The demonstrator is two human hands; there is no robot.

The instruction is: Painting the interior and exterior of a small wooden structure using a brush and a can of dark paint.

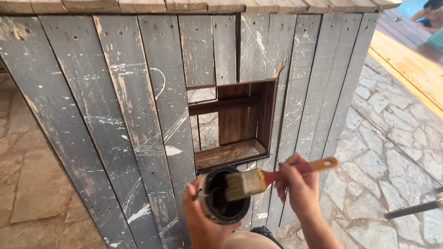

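Observation:
My left hand [199,221] grips a round dark tin [224,196] of dark liquid, held low in front of a weathered grey plank wall [115,115]. My right hand [297,184] holds a flat paintbrush [277,176] with a red and orange handle. Its pale bristles lie over the tin's open mouth. Just above the tin is a square opening [230,122] cut in the planks, with brown wood inside and a horizontal bar across it.
Irregular stone paving [392,152] lies to the right, brownish slabs [27,184] to the left. An orange wooden deck [410,60] runs at top right, where part of another person [429,14] shows. A dark metal bar [415,208] pokes in from the right edge.

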